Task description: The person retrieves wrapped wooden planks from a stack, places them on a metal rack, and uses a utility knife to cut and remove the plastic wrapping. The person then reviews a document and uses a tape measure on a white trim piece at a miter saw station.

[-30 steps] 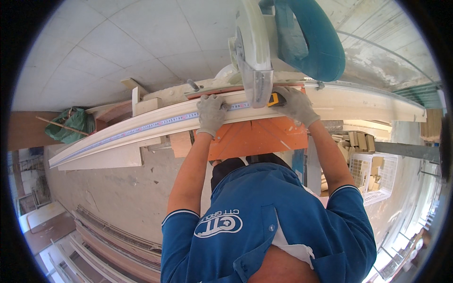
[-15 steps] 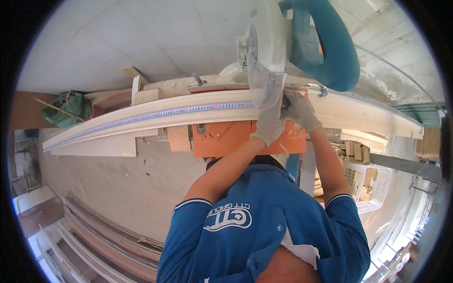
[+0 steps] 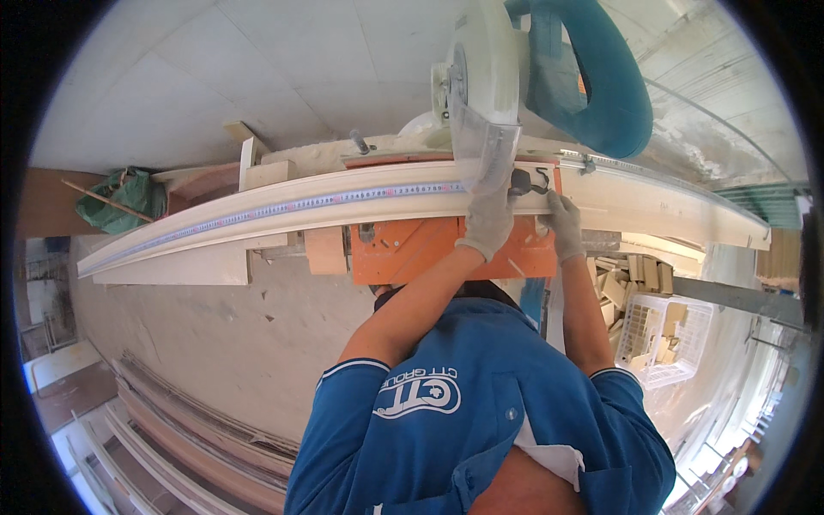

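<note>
Saw guard (image 3: 482, 142) just above moulding (image 3: 283, 210)

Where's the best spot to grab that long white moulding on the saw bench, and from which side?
Grip the long white moulding along its free left stretch, coming from the near edge. It lies flat and overhangs the orange saw table there, well away from the saw guard. Left hand and right hand press it near the blade.

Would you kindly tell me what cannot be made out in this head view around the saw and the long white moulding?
- Saw blade: hidden behind the white guard.
- Tape markings on the long white moulding: too small.
- What the gloved left hand presses: covered by the glove.
- Gloved right hand: fingertips partly hidden by a small black object.
- Moulding's right end: bent and blurred toward the rim.
</note>
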### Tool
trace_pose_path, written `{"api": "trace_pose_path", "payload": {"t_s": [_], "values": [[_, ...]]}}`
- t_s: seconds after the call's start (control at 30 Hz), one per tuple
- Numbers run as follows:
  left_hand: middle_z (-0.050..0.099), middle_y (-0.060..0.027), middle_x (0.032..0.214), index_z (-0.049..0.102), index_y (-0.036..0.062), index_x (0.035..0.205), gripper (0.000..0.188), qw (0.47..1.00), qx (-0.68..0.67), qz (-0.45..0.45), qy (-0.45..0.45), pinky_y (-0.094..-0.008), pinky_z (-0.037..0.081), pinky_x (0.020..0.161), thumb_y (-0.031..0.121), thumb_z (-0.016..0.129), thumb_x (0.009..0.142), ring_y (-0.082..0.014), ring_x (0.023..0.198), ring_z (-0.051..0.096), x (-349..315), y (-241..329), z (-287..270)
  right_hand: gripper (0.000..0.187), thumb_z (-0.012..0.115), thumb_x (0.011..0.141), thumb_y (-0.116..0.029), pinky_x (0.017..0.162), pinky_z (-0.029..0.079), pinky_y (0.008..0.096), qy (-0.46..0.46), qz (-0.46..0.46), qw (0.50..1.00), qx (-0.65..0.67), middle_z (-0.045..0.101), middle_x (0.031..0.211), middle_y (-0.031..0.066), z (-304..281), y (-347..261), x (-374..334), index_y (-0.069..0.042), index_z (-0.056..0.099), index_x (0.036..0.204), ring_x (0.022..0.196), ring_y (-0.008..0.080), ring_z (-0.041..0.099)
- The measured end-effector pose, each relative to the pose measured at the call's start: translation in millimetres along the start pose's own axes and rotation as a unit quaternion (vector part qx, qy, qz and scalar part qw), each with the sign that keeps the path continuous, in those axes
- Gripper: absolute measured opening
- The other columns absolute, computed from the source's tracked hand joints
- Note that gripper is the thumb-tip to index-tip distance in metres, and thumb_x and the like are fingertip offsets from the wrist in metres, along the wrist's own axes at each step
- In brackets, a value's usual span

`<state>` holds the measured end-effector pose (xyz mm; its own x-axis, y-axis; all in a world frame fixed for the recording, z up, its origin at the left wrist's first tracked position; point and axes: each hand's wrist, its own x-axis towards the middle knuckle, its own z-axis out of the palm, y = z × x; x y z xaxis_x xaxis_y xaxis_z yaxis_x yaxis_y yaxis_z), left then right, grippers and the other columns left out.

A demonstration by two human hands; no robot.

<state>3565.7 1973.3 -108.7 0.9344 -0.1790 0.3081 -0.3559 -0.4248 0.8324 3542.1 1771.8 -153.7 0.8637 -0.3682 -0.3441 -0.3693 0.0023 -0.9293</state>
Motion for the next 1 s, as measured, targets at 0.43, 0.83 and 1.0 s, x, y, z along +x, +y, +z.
{"api": "trace_pose_path", "payload": {"t_s": [0.43,0.83,1.0], "values": [[0.053,-0.0267,0.135,0.040,0.0190,0.150,0.066,0.990,-0.026,-0.110,-0.083,-0.0521,0.044,0.098,0.007,0.060,0.089,-0.0466,0.121,0.053,2.0,2.9,-6.9,0.035,0.048,0.105,-0.030,0.056,0.059,0.0301,0.032,0.015,0.997,0.069,0.069,0.091,0.0075,26.0,0.0,9.3,-0.001,0.064,0.115,0.071,0.0155,0.067],[0.053,-0.0241,0.138,0.038,0.0208,0.150,0.063,0.994,-0.015,-0.090,-0.063,-0.0513,0.046,0.097,0.009,0.059,0.092,-0.0464,0.122,0.053,3.0,7.9,-18.8,0.034,0.050,0.103,-0.033,0.062,0.059,0.0315,0.068,0.041,0.996,0.044,0.066,0.095,0.0059,41.4,-5.2,-2.4,-0.004,0.063,0.114,0.082,0.0154,0.065],[0.052,-0.0246,0.138,0.038,0.0196,0.151,0.064,0.993,0.021,-0.092,-0.074,-0.0514,0.045,0.098,0.010,0.060,0.092,-0.0454,0.125,0.051,-3.3,-4.3,-18.2,0.041,0.051,0.103,-0.036,0.065,0.059,0.0320,0.071,0.049,0.995,0.050,0.064,0.100,0.0061,47.1,-3.5,-5.1,-0.003,0.058,0.126,0.087,0.0151,0.064]]}}
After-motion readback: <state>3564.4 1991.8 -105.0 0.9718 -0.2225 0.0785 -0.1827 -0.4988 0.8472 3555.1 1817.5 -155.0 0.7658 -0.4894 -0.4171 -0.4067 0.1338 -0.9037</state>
